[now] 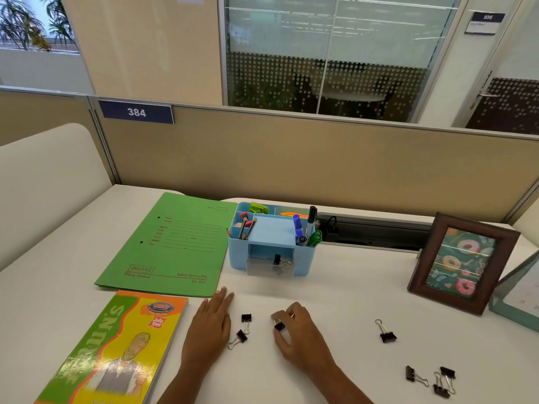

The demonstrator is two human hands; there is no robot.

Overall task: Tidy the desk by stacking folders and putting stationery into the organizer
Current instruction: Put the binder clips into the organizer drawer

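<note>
My right hand (294, 330) pinches a black binder clip (279, 325) on the white desk. My left hand (211, 322) lies flat on the desk with straight fingers, beside two loose binder clips (244, 328). A blue organizer (271, 240) stands behind my hands with pens, pencils and markers upright in it; its clear front drawer (269, 266) holds a clip. A green folder (175, 246) lies left of the organizer. A yellow-green book (116, 348) lies at the front left. Another clip (386, 332) lies to the right, and three more clips (434, 380) sit at the front right.
A brown picture frame (460, 263) with a donut print stands at the right, with a glass-edged stand (516, 295) beside it. A beige partition (291, 158) closes the back of the desk, with a cable slot (373, 231) below it.
</note>
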